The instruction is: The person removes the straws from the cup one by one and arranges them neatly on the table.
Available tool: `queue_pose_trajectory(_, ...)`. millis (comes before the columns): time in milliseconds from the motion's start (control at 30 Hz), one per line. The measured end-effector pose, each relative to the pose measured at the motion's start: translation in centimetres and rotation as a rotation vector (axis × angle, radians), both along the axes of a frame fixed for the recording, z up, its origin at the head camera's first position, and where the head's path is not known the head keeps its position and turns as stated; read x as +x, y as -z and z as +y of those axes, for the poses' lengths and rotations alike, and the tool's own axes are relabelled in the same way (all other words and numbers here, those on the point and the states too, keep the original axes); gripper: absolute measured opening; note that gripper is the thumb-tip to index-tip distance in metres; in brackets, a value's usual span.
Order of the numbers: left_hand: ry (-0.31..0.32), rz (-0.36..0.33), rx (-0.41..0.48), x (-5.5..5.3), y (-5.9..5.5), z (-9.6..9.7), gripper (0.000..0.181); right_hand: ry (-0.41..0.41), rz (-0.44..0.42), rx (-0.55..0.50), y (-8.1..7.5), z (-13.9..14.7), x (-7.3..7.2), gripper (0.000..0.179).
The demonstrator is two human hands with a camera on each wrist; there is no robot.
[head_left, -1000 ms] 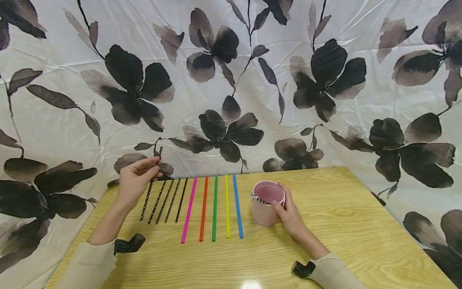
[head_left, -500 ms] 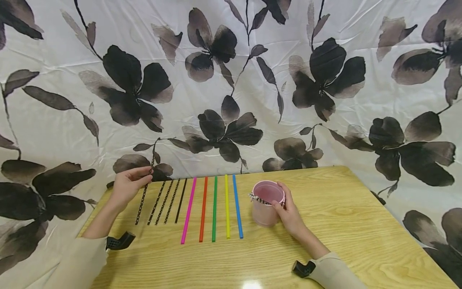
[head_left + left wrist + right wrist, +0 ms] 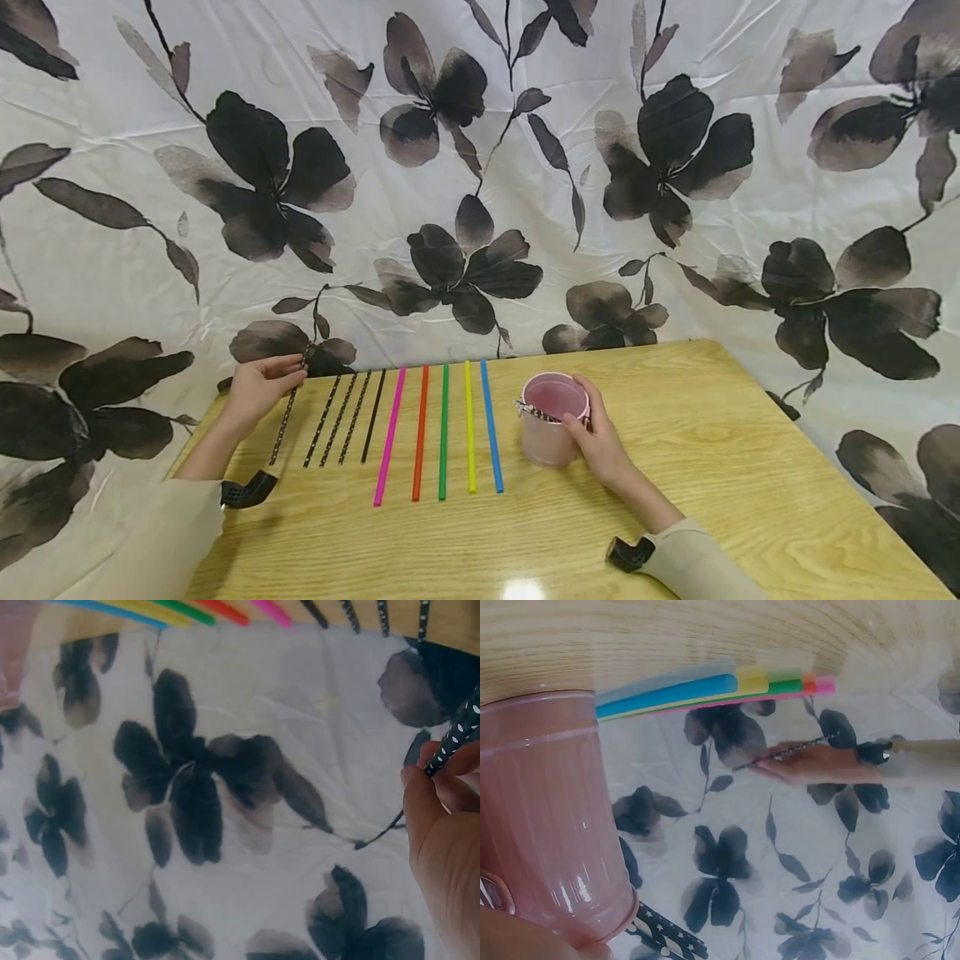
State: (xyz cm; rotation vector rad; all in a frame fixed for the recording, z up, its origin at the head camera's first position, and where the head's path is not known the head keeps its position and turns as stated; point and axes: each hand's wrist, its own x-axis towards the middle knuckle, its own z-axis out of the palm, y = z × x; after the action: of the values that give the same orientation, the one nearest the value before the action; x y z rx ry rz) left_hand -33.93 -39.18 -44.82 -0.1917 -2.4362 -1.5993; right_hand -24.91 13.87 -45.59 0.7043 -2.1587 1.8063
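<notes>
Your left hand (image 3: 258,392), near the table's (image 3: 750,492) far left corner, pinches a dotted straw (image 3: 282,429) slantwise between thumb and fingers; can't tell if its lower end touches wood. Next, three patterned straws (image 3: 339,422), then black straw (image 3: 373,417), pink straw (image 3: 389,437), red straw (image 3: 421,433), green straw (image 3: 443,433), yellow straw (image 3: 470,429), blue straw (image 3: 491,427): laid apart, tips by the far edge. Bucket (image 3: 551,446) upright just right of blue, in from that edge. Your right hand (image 3: 606,446) grips its right side, thumb at the rim.
</notes>
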Motion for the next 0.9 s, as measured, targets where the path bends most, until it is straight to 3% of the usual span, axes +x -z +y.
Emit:
queue_pose_trajectory(67,-0.002,0.002,0.019,-1.0,1.4,-1.0,0.043,0.003,-0.004,0.002,0.0,-0.1,0.0,0.056)
queue_pose_trajectory(133,-0.048,-0.002,-0.024,-0.3,1.0,-0.5,0.043,0.01,-0.013,0.004,0.0,-0.1,0.1,0.056)
queue_pose_trajectory(267,-0.061,0.025,-0.064,-0.1,1.3,-0.4,0.039,0.024,-0.024,0.015,0.0,-0.2,0.1,0.056)
queue_pose_trajectory(367,-0.084,0.01,-0.164,0.9,0.2,0.7,0.044,0.031,-0.026,0.018,-0.1,-0.3,0.2,0.056)
queue_pose_trajectory(900,-0.169,-0.094,-0.239,-0.7,2.6,0.6,0.034,0.018,-0.014,0.018,-0.1,-0.3,0.0,0.056)
